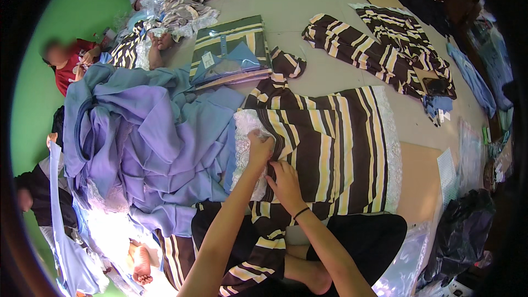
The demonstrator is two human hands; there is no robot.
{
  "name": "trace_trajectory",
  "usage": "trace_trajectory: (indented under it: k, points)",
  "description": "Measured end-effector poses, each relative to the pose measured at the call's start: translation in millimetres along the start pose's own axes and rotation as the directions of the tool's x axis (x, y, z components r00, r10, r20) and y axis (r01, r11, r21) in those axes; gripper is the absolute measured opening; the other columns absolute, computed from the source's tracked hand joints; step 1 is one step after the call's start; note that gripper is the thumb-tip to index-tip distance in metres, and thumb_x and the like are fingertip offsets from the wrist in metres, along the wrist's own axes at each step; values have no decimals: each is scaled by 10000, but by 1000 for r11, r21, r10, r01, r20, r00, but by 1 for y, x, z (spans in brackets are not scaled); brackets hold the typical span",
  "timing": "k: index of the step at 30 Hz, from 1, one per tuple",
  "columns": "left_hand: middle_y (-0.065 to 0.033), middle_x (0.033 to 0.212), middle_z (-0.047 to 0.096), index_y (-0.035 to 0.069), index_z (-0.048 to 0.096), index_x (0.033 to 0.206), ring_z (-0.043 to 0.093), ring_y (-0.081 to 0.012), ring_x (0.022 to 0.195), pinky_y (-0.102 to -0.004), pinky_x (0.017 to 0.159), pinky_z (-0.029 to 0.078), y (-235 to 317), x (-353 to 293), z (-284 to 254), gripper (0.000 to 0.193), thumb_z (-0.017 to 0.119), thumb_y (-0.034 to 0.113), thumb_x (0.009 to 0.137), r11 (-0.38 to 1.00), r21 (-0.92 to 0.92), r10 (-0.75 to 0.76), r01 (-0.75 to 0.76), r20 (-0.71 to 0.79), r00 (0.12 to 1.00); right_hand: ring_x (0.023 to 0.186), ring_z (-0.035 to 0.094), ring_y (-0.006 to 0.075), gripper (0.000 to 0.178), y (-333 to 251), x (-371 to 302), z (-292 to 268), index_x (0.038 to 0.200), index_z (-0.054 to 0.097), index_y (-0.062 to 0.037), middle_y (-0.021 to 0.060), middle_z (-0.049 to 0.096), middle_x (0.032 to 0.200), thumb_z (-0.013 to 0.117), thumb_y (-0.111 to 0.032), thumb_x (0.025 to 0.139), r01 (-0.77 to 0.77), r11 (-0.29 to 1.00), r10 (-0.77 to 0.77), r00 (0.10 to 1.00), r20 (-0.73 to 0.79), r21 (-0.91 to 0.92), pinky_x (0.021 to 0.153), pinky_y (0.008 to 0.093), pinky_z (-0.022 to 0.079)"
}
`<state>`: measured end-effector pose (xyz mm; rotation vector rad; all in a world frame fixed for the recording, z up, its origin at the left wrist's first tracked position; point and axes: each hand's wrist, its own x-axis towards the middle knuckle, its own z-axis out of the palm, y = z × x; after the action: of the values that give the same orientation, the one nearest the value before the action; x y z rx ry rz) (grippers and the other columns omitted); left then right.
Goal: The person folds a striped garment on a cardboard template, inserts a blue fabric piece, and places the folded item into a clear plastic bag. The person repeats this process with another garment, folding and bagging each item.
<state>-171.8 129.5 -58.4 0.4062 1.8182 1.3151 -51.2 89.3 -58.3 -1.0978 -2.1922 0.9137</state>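
A brown, cream and yellow striped garment with white lace edging lies spread before my crossed legs. My left hand is closed on it at the lace panel on its left side, fingertips pressed into the cloth. Just below and to the right, my right hand has thumb and fingers curled at the garment's dark edge, pinching the fabric; the exact grip is partly hidden. A dark band circles my right wrist.
Purple-blue cloth is heaped at left. Folded, bagged garments are stacked beyond it. More striped garments lie at far right, with a phone on one. Cardboard and a black plastic bag are at right. Other people sit along the green wall.
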Motion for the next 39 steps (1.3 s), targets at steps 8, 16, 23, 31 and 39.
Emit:
trace_trajectory:
  k: [8, 16, 23, 31, 39]
  points:
    - [-119, 766, 526, 43, 454, 999, 538, -280, 705, -359, 646, 431, 1, 19, -6, 348, 601, 107, 691, 532, 618, 566, -578, 249, 786, 784, 550, 255, 146, 6, 9, -2, 838, 531, -33, 89, 540, 809, 566, -82, 705, 53, 998, -53, 998, 19, -20, 691, 364, 445]
    - [-116, 771, 532, 45, 500, 829, 542, -297, 756, -373, 653, 444, 28, 37, -46, 156, 568, 70, 691, 46, 682, 604, -730, 563, 564, 736, 558, 223, 153, -4, 7, -8, 879, 543, -48, 59, 558, 866, 533, -68, 727, 367, 923, -376, 925, -62, -112, 599, 319, 464]
    - [-119, 774, 570, 41, 557, 801, 555, -302, 743, -369, 640, 444, 62, 34, -78, 78, 542, 67, 728, 145, 635, 588, -759, 562, 582, 700, 538, 220, 119, -19, 19, -9, 817, 540, -77, 55, 505, 736, 500, -77, 704, 216, 925, -151, 964, 219, -312, 596, 317, 450]
    - [-108, 873, 580, 48, 566, 873, 551, -287, 804, -377, 696, 434, 73, 43, -98, 150, 558, 73, 725, -8, 644, 551, -765, 641, 534, 690, 525, 234, 127, -32, 4, -11, 802, 551, -67, 52, 570, 795, 583, -54, 679, 358, 933, -357, 933, -48, 23, 612, 331, 423]
    - [-84, 1268, 389, 148, 379, 1240, 374, -282, 1153, -420, 931, 314, 40, 23, -64, 529, 560, 228, 750, -173, 388, 430, -905, 856, 285, 838, 544, 261, 192, -16, -11, 17, 930, 525, -40, 86, 555, 945, 525, -28, 739, 171, 981, -180, 977, 115, 87, 724, 331, 449]
